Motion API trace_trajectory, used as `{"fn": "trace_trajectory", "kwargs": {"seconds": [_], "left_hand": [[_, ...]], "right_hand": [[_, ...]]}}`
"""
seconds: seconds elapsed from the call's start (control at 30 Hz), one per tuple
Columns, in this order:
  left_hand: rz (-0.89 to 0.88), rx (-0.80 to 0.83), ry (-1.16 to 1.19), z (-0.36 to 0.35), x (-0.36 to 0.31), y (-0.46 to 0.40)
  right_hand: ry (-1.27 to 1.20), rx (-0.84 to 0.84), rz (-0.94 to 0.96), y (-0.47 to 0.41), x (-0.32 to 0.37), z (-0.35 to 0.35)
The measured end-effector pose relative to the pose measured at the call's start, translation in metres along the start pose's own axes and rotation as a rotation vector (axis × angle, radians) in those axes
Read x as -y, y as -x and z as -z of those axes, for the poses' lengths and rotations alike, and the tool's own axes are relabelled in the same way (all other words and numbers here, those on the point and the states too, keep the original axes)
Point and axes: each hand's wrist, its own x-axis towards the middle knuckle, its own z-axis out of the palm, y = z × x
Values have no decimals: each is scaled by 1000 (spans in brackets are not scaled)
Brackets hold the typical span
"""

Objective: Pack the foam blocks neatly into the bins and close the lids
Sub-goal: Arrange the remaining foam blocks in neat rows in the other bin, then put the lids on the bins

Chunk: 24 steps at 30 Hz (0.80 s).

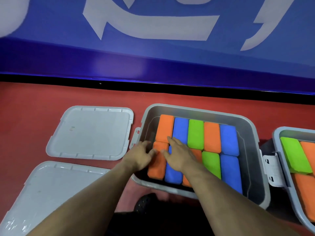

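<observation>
A grey bin stands open on the red floor, packed with two rows of orange, blue and green foam blocks lying side by side. My left hand rests at the bin's left wall, fingers on the near orange block. My right hand lies flat over the near blue block, fingertips reaching the far orange block. A second grey bin at the right edge holds a green block and orange blocks. Two grey lids lie off the bins: one left of the first bin, another nearer me.
A blue wall with large white lettering rises behind a black floor strip. White latches sit between the two bins. A dark perforated shoe shows below the first bin's near rim.
</observation>
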Motion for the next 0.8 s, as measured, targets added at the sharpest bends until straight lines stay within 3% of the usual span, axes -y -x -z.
{"fn": "trace_trajectory", "kwargs": {"seconds": [0.07,0.17,0.33,0.47,0.8], "left_hand": [[41,-169,143,31,18,-19],[117,-301,92,55,63,-38],[207,-183,-55,27,141,-62],[240,-141,-28,-7,184,-84],[282,-107,-127,-73,237,-125]], "right_hand": [[-8,-9,-5,-8,8,-6],[-18,-62,42,-18,27,-12],[15,-28,161,-35,65,-29],[105,-2,241,-46,76,-39],[287,-92,283,-49,64,-43]]}}
